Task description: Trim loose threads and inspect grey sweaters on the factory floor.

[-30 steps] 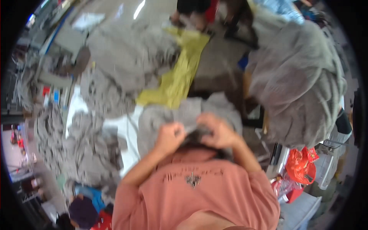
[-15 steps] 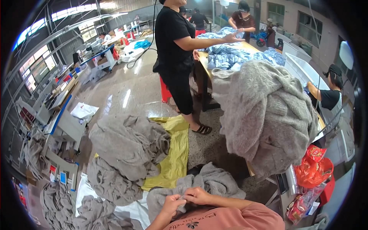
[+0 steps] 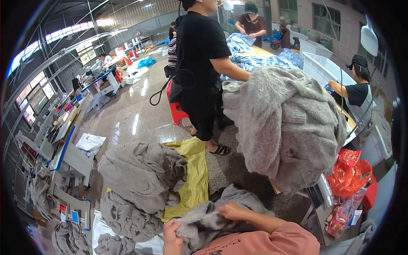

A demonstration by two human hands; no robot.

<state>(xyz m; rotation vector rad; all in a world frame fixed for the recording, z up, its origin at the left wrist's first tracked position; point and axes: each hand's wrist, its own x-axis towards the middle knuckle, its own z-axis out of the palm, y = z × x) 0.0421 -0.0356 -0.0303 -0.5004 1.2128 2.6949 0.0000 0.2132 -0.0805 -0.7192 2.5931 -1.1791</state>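
Observation:
A grey, fuzzy knit garment (image 3: 197, 225) lies bunched across my lap, in front of my pink shirt. My left hand (image 3: 171, 233) is closed on its left edge. Farther right, my right hand (image 3: 231, 211) has its fingers closed on a raised fold of the same cloth; its fingertips are partly hidden. More grey knit (image 3: 246, 197) spreads just beyond my right forearm. To the left, a large heap of grey knit pieces (image 3: 140, 170) rests on a yellow sheet (image 3: 193, 170).
A big grey knit pile (image 3: 293, 127) covers the near end of a table at the right. A person in black (image 3: 199, 55) stands beside it, one hand behind the pile. Red plastic bags (image 3: 346, 178) sit at the right. Sewing tables (image 3: 70, 148) line the left side.
My hands have moved apart from their close pinch, and the garment now stretches between them. The person in black has stepped nearer and lowered an arm to the pile. My view has shifted slightly.

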